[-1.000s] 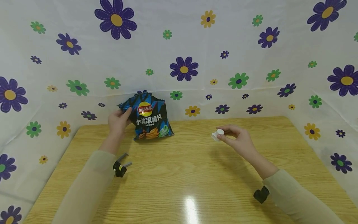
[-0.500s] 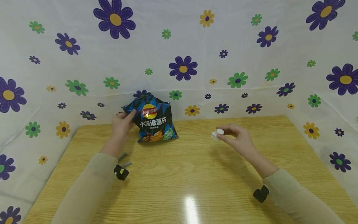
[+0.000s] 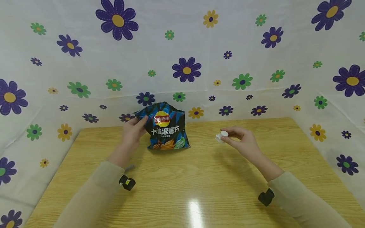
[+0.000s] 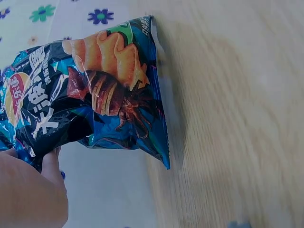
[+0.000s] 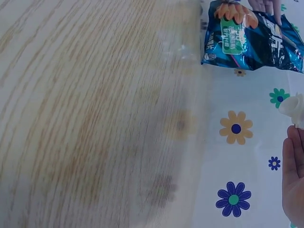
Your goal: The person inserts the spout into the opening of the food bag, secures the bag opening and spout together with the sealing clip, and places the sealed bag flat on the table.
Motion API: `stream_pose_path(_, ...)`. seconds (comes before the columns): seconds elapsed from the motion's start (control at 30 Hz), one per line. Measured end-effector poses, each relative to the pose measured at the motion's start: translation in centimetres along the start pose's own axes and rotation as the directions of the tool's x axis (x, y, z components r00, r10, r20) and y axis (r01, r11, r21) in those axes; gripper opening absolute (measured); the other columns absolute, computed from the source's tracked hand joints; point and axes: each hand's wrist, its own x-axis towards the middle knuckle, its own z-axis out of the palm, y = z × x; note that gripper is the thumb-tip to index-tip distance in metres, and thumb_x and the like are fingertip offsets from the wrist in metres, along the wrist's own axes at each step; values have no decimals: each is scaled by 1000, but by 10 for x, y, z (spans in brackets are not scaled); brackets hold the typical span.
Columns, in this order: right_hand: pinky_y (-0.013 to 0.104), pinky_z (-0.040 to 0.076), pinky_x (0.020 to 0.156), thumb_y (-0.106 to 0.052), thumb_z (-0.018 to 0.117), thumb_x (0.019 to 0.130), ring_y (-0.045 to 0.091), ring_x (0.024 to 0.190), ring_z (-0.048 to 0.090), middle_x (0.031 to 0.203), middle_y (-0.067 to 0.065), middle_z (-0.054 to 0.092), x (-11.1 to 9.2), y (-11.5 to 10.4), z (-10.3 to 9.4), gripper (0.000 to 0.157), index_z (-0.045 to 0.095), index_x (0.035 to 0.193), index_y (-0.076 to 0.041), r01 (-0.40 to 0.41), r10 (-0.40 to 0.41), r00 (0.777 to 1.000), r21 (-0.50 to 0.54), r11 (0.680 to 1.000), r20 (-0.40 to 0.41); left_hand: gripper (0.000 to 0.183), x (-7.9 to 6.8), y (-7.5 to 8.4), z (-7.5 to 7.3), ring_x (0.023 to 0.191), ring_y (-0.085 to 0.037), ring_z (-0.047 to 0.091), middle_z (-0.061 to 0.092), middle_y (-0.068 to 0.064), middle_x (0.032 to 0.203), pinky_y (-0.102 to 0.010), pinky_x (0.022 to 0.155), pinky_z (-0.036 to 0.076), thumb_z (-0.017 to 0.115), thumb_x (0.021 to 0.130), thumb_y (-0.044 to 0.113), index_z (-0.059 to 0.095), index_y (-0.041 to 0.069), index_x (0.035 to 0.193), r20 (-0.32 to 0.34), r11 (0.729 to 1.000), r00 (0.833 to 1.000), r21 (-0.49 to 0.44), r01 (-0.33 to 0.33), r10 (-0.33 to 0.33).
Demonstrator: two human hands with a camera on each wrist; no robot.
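Note:
My left hand (image 3: 133, 131) grips a blue-and-black Lay's chip bag (image 3: 168, 129) by its upper left corner, thumb over the front. The bag stands nearly upright with its printed front toward me, its bottom edge close over the table. In the left wrist view, the bag (image 4: 90, 90) appears sideways, and its held corner is partly hidden by the hand. To the right, my right hand (image 3: 245, 142) pinches a small white plastic piece (image 3: 221, 136) with a round, disc-like end between thumb and fingers, above the tabletop.
A wood-grain table (image 3: 176, 180) fills the foreground. A white cloth with flowers (image 3: 159, 50) rises behind it and along both sides. A grey bar (image 3: 130, 167) lies on the table, partly hidden by my left wrist. Black cameras are strapped to both wrists.
My left hand has brought the chip bag to the right and slightly toward me. My right hand with the white plastic piece stays in place. One grey bar is now hidden behind the left wrist.

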Motion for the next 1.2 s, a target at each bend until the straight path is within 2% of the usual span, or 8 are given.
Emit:
stream_pose_path(0.2,14,56,94,-5,76,98,-11,96,65,123,24,75,-1,-3,-1,31,73,127,4,2,-2,1000,11,1000,-4,44,-10,-8,12,82,1,75,69,8,97,-16,83,63,62,108,15,53,-12,141,27,1000,1000,-1,-1,1)
stream_pose_path(0.4,9,55,91,-3,77,97,-10,95,67,120,23,75,-2,-5,-1,29,73,125,5,33,-33,999,6,999,-16,48,-18,-17,25,82,-1,75,69,-3,109,-18,85,64,61,109,16,51,-14,145,41,1000,999,-6,23,-23)
stream_pose_path(0.53,11,55,92,-3,77,96,-10,96,66,120,23,75,-1,-7,-2,30,73,125,4,41,-41,999,-7,999,-4,46,-26,-20,32,81,-1,74,68,-3,108,-16,82,63,60,109,15,51,-14,144,50,999,998,-12,30,-30)
stream_pose_path(0.77,10,54,93,-2,76,98,-9,96,65,122,24,74,1,-9,-2,30,72,126,6,53,-53,999,-17,998,9,50,-41,-24,41,84,-1,74,64,-17,129,-17,85,63,58,110,13,46,-14,151,71,998,996,-18,57,-56)
stream_pose_path(0.87,11,55,93,-2,75,98,-9,97,66,122,24,75,1,-9,-2,29,73,126,5,65,-65,998,-16,998,8,49,-47,-27,45,84,-1,74,68,-13,122,-17,84,63,60,109,11,47,-14,149,67,998,996,-28,60,-58)
stream_pose_path(0.97,11,56,93,-2,75,98,-10,97,66,121,25,75,2,-11,-2,29,73,126,5,71,-71,997,-17,997,0,46,-53,-30,48,86,-2,74,72,-10,118,-18,84,64,62,108,9,51,-13,146,66,998,996,-17,53,-51)
stream_pose_path(1.2,10,56,91,2,75,96,-9,96,66,117,27,75,4,-19,-2,28,73,124,8,99,-99,995,12,995,-24,39,-69,-33,56,94,-2,72,71,-16,128,-20,88,63,63,106,3,56,-12,141,106,1000,994,12,-1,0)
